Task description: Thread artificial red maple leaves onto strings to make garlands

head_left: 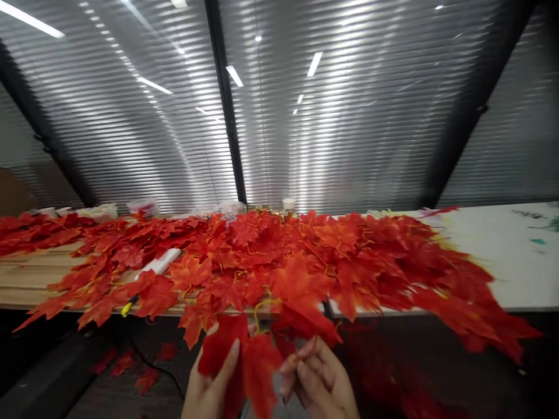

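Far edge of tabletop (519, 262), left to right: pale bag (102, 212), contents unclear. Next, clear tub (143, 206), something pinkish-red showing inside. Then clear plastic (231, 208), too blurred to tell bag from box. Right of it, small pale cup (289, 203), its inside hidden.

Nearer, a broad heap (244, 238) of red-orange leaves runs from far left to the right, drooping over the near edge. White stick (159, 265) lies among them, left.

Left hand (207, 387): low, near side, just off the near edge. Thumb up across the front, fingers behind; grip pinching the held leaves (262, 366), which hang between the two hands. Yellow stem (257, 314) arcs above them.

Right hand (325, 375): just right of the held leaves, fingers curled, turned left. Grip pressed together at thumb and fingertips; cannot tell what, if anything, is between.
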A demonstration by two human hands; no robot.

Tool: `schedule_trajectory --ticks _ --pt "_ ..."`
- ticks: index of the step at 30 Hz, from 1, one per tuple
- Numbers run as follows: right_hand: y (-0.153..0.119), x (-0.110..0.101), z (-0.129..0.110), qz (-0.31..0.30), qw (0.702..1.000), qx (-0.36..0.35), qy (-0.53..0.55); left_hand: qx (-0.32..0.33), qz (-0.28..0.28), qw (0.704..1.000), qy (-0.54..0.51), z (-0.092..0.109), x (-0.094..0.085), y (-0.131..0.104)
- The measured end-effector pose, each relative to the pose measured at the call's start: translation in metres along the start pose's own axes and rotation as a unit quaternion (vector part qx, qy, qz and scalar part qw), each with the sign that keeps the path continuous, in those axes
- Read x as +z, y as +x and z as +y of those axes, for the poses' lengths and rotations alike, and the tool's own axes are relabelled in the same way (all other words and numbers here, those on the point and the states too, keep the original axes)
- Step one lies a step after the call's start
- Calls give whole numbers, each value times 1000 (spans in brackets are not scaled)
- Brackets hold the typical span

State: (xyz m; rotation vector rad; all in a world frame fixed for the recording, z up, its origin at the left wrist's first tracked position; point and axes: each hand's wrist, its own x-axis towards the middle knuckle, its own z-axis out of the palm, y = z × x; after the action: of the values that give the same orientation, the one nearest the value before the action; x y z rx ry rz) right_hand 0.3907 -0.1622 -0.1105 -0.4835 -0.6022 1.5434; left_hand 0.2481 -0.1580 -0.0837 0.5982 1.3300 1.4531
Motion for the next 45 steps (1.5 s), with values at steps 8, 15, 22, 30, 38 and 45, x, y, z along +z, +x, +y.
schedule_trajectory --ticks 8,15,22,30,38,45 --pt "-2 11 -8 84 990 -87 -78 21 -192 981 -12 -12 12 -19" --pt "3 -4 -6 -2 989 -94 -116 -49 -333 938 -76 6 11 -15" --pt "-2 -7 -13 -21 983 -116 -143 -26 -312 949 29 12 25 -9" --pt "-4 -3 -11 6 976 -136 -171 147 -297 940 79 -3 37 -4" --pt "-8 0 -16 36 950 -218 -221 158 -270 943 114 -3 37 -14" --pt "-6 0 -17 50 954 -220 -199 96 -266 953 108 -8 38 -19"
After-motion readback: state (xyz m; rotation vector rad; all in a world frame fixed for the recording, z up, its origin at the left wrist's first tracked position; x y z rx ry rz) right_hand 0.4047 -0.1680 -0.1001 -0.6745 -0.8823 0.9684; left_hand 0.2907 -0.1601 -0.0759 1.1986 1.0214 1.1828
